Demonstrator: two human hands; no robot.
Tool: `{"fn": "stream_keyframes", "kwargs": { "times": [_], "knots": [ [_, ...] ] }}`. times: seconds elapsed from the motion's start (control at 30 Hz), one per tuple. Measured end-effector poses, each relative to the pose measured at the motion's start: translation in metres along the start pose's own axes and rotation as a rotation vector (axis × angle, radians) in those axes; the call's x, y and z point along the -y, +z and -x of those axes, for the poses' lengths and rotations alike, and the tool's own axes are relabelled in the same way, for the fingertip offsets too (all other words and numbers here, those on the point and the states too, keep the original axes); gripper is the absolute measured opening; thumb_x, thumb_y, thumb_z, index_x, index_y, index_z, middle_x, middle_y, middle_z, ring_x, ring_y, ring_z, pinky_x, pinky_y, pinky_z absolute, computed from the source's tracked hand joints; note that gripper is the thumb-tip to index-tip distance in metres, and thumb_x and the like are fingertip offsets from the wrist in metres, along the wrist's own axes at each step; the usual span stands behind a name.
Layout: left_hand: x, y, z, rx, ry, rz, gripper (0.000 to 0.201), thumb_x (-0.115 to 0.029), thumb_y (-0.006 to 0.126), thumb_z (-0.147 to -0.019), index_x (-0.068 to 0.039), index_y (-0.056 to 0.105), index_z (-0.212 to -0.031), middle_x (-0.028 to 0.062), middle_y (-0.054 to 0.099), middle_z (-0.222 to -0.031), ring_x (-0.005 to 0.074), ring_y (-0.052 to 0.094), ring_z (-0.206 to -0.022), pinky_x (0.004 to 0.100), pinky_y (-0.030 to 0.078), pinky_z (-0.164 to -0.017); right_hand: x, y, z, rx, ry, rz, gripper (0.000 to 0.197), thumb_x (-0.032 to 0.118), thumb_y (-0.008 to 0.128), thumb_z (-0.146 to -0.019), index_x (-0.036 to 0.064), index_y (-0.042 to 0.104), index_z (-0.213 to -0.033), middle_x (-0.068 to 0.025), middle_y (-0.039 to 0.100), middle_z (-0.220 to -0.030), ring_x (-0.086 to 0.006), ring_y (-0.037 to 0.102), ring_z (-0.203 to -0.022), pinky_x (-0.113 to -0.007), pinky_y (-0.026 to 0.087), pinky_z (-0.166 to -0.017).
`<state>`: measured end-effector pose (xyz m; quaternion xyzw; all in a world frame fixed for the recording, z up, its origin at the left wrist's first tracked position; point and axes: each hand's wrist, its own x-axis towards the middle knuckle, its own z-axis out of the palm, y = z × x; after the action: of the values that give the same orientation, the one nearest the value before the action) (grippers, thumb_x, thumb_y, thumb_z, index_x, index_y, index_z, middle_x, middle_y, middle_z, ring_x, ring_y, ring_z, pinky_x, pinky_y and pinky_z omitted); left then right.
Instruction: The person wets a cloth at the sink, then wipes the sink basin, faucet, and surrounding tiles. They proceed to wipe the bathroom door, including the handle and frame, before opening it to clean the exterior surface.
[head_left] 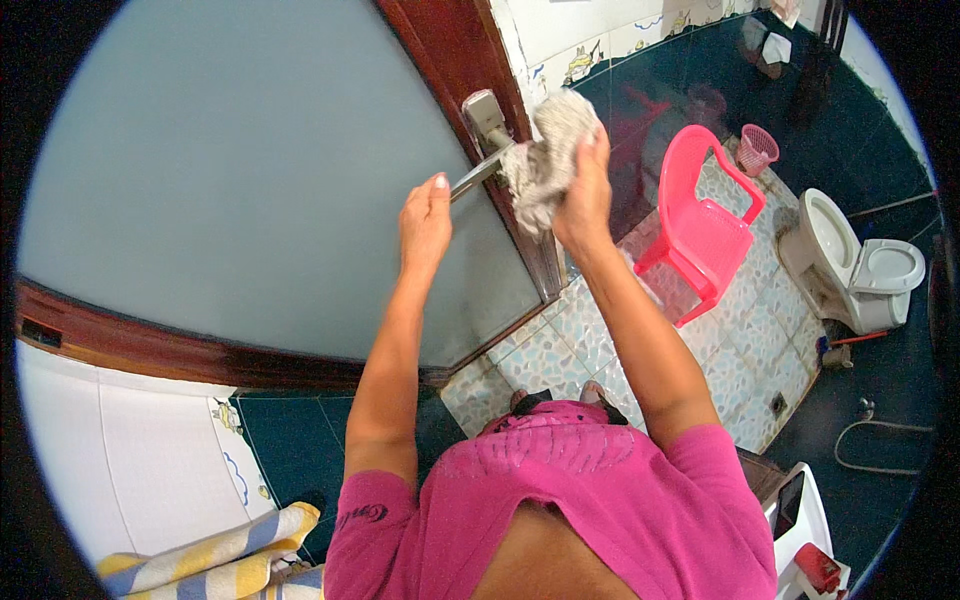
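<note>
A door with a pale grey panel (250, 190) and a reddish-brown wooden frame fills the upper left. On its edge sits a metal lever handle (475, 180) with a light backplate (486, 112). My left hand (426, 228) is closed at the lever's free end, the thumb pointing up along it. A crumpled greyish-white rag (540, 185) is in my right hand (588, 200), bunched against the handle's base and partly covering it. The right fingers are partly hidden behind the cloth.
A pink plastic chair (708, 235) stands right of the door on patterned floor tiles, with a pink basket (757, 148) behind it. Farther right is a white toilet (835, 255) with its lid up. A striped towel (220, 555) hangs lower left; a white basin (808, 520) is lower right.
</note>
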<state>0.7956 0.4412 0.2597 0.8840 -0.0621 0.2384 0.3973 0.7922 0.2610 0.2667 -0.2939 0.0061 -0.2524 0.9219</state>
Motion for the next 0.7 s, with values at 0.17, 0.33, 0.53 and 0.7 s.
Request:
{"fn": "stream_keyframes", "kwargs": {
  "times": [0.17,0.33,0.53,0.7],
  "knots": [
    [-0.021,0.016,-0.006,0.231,-0.151,0.056,0.044,-0.035,0.039,-0.092,0.000,0.059,-0.074,0.0085,0.053,-0.052,0.0199,0.051,-0.051,0.0371,0.041,-0.055,-0.046,0.011,-0.021,0.107,-0.545,1.309,0.049,0.024,0.050,-0.086,0.0025,0.035,-0.127,-0.0253,0.043,-0.117,-0.0391,0.044,-0.108,-0.043,0.036,-0.091],
    [-0.009,0.015,-0.006,0.173,-0.002,-0.011,0.044,-0.033,0.041,-0.092,0.002,0.055,-0.069,0.0137,0.052,-0.055,0.0257,0.048,-0.050,0.0382,0.039,-0.053,-0.036,0.030,-0.011,-0.045,0.048,1.171,0.057,0.030,0.056,-0.081,-0.0147,0.037,-0.110,-0.0342,0.052,-0.100,-0.0459,0.053,-0.095,-0.045,0.042,-0.084],
    [-0.011,0.021,-0.004,0.131,0.093,-0.090,0.039,-0.027,0.043,-0.090,0.003,0.055,-0.069,0.0268,0.055,-0.068,0.0455,0.052,-0.065,0.0510,0.039,-0.059,-0.057,0.019,-0.008,-0.193,0.058,1.032,0.053,0.032,0.058,-0.081,-0.0157,0.040,-0.099,-0.0288,0.051,-0.101,-0.0297,0.053,-0.094,-0.036,0.042,-0.082],
    [-0.010,0.024,-0.004,0.121,0.110,-0.047,0.040,-0.028,0.043,-0.090,0.003,0.054,-0.069,0.0266,0.054,-0.067,0.0455,0.052,-0.066,0.0509,0.038,-0.057,-0.088,0.011,-0.001,-0.296,-0.025,0.758,0.039,0.025,0.048,-0.088,-0.0083,0.037,-0.104,-0.0190,0.048,-0.097,-0.0233,0.049,-0.088,-0.035,0.041,-0.079]
  ]
}}
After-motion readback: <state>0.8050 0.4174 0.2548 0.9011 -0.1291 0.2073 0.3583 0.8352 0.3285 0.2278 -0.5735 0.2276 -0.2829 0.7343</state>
